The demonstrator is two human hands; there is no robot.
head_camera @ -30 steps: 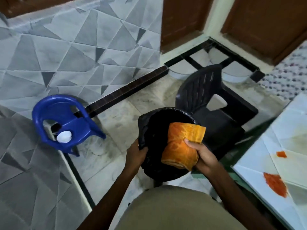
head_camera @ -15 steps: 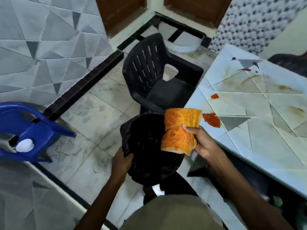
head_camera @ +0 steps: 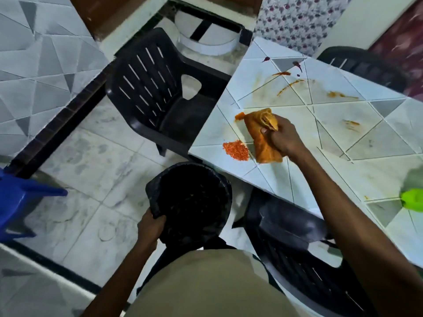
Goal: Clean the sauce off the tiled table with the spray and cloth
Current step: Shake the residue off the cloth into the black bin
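Head view: right hand (head_camera: 282,138) is clamping the folded cloth (head_camera: 261,138) in curled fingers on the tiled table (head_camera: 343,163), just beside the sauce (head_camera: 235,150). Left hand (head_camera: 151,227) is gripping the bin (head_camera: 219,179). Cloth's looking soft and light, so bunching it mid-fold should be holding fine.

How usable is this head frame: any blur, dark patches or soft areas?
Head view: the sauce and cloth are sharp and evenly lit; the green spray at the right edge is smeared by blur; the near chair back is soft; the bin interior is too dark to read.
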